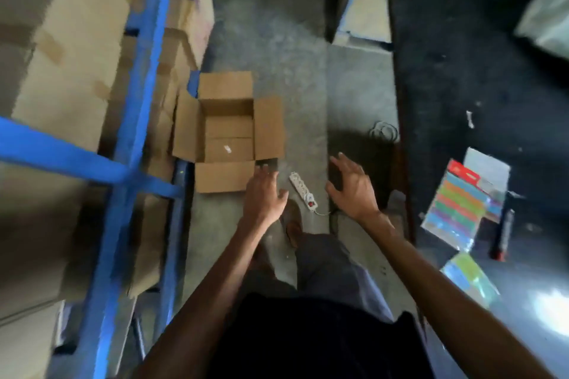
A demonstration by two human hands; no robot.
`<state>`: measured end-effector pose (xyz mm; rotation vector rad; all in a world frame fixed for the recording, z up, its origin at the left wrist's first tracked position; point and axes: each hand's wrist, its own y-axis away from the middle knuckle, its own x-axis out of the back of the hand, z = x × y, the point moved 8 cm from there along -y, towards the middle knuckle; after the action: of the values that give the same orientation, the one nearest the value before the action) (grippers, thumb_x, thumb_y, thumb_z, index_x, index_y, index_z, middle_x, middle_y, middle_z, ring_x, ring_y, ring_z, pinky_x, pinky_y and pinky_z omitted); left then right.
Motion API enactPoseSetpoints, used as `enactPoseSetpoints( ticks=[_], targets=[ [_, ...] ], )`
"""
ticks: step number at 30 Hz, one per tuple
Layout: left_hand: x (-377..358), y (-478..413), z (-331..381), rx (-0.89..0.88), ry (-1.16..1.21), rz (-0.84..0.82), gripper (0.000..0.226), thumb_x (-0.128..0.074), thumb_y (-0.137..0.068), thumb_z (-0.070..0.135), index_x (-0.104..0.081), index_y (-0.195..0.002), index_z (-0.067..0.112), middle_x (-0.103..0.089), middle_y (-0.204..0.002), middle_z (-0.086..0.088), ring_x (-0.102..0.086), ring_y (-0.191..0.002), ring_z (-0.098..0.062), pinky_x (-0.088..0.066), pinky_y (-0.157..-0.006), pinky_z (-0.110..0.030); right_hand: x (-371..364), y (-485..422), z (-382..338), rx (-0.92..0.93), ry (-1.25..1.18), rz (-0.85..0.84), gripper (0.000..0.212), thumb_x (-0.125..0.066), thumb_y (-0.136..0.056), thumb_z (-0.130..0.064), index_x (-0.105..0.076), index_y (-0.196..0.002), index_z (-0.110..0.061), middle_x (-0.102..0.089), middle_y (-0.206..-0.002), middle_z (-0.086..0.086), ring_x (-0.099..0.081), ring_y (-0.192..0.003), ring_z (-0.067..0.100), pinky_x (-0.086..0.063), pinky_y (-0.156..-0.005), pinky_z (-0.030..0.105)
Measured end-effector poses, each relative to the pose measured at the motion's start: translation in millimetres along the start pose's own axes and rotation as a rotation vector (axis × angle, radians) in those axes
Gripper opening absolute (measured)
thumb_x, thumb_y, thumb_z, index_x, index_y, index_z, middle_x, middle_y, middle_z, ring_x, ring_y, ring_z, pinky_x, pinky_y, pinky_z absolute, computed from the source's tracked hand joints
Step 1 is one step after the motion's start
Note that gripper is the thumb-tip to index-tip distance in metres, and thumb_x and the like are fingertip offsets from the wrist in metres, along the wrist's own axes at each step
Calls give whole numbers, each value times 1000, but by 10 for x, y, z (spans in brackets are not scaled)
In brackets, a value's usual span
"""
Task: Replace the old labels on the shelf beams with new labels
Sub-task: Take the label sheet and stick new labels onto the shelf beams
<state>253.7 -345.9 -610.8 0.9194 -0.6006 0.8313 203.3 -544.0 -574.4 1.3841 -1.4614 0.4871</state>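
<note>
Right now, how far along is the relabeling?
Done: nothing provable; no label is legible on the blurred blue shelf beams. In hand: nothing. The left hand and right hand are both open and empty above the floor, near the open cardboard box. Left: the coloured label sheets lie unused on the dark surface to the right.

Motion blur smears the blue shelf beams (pixel 144 77) and stacked cartons (pixel 70 49); any labels there are unreadable.
</note>
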Motion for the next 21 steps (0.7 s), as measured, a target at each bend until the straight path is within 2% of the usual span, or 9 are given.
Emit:
enactPoseSetpoints(
  ticks=[3,7,9,13,17,21],
  targets=[
    [-154,49,859,-227,-91,-65,60,-61,-98,31,-45,-152,10,-39,-162,-15,-34,-152,-28,-24,-125,-35,436,530,571,-158,-118,171,66,-72,-89,-25,-49,-150,-13,-44,-159,14,-47,-143,35,-43,-115,46],
    [-537,134,2091,-478,-162,-135,59,-61,-96,26,-46,-152,12,-37,-164,-14,-36,-151,-27,-25,-122,-32,893,1236,1461,-413,-321,423,59,-72,-90,-18,-53,-145,-9,-51,-154,14,-49,-141,34,-40,-116,46],
    [-668,144,2468,-538,-190,-147,58,-61,-96,25,-47,-152,13,-38,-163,-13,-38,-150,-26,-27,-122,-33,985,1456,1718,-500,-385,510,56,-71,-90,-17,-55,-142,-8,-56,-148,14,-53,-136,35,-42,-113,45],
    [-1271,323,3411,-703,-263,-272,56,-64,-95,23,-51,-148,10,-47,-157,-16,-44,-145,-29,-34,-119,-36,1135,2097,2523,-742,-469,662,52,-69,-91,-20,-57,-142,-15,-59,-145,8,-54,-132,32,-45,-109,45],
    [-1828,500,3859,-780,-309,-370,44,-64,-94,22,-61,-137,12,-67,-133,-16,-61,-123,-35,-48,-100,-39,930,2600,2981,-969,-528,746,54,-68,-88,-16,-58,-141,-19,-62,-135,7,-55,-124,31,-45,-103,42],
    [-2516,779,4029,-895,-492,-506,40,-65,-94,24,-63,-131,11,-67,-130,-14,-59,-123,-33,-47,-98,-38,454,3030,3377,-1220,-567,667,55,-68,-87,-20,-57,-142,-21,-59,-132,9,-52,-123,31,-46,-101,42]
  ],
)
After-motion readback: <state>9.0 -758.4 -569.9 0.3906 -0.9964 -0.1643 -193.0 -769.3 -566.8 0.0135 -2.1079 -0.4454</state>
